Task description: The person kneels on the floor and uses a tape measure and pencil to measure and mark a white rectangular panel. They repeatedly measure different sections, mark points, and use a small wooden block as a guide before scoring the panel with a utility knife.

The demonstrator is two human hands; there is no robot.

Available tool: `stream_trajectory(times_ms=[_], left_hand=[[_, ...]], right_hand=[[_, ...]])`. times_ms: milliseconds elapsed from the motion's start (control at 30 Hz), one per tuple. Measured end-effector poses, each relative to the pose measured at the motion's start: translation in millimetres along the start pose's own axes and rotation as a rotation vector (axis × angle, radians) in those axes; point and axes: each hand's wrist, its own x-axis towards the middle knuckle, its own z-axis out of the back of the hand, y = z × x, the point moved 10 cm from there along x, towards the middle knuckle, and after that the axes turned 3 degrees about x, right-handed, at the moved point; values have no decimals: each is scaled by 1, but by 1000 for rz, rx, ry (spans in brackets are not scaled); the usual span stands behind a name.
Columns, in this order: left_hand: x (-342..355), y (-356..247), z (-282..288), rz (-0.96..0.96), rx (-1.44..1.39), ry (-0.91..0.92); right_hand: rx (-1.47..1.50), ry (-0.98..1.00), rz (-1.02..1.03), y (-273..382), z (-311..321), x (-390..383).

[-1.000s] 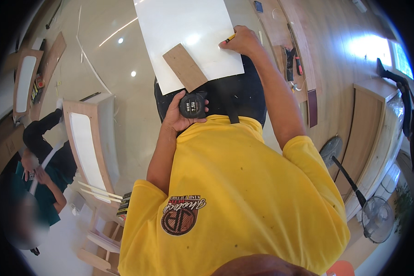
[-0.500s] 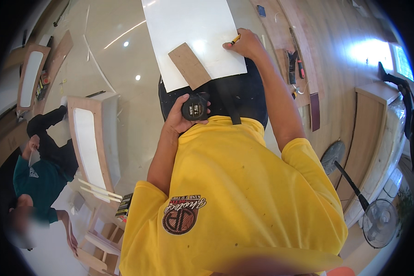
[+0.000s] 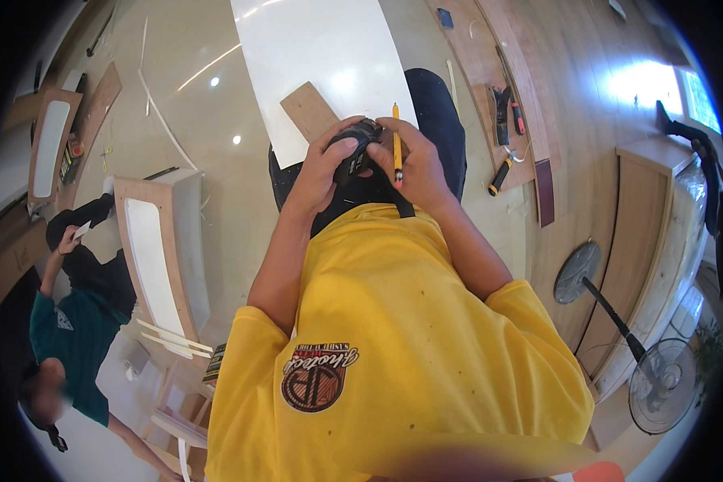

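Observation:
Over my dark trousers, my left hand (image 3: 325, 165) is closed on a black tape measure (image 3: 353, 165), raised to the lower edge of a white sheet (image 3: 313, 36). My right hand (image 3: 416, 169) grips an upright yellow pencil (image 3: 396, 128) and presses against the tape measure's right side, its fingers partly hidden. A brown wooden rectangle (image 3: 301, 104) lies on the sheet just above both hands, its lower end close behind them.
A co-worker (image 3: 84, 313) in green is at lower left, beside a white-panelled wooden unit (image 3: 145, 265). Hand tools (image 3: 502, 112) lie on boards (image 3: 542, 193) at right. A standing fan (image 3: 663, 386) stands near a wooden cabinet (image 3: 631, 233) at far right.
My right hand has moved left and down from the sheet's right edge to the tape measure. My left hand has lifted the tape measure slightly. The co-worker's arms have shifted.

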Motion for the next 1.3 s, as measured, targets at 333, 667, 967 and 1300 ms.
stream_trajectory(times_ms=[333, 667, 967, 1300], left_hand=[[42, -8, -16, -60, 664, -39], [44, -56, -5, 33, 1365, -122], [27, -68, 12, 27, 1671, -244], [81, -89, 16, 11, 1797, -254]], right_hand=[[283, 68, -163, -57, 21, 33], [331, -218, -138, -103, 57, 54], [-292, -314, -33, -97, 56, 63], [-405, -269, -50, -93, 49, 119]])
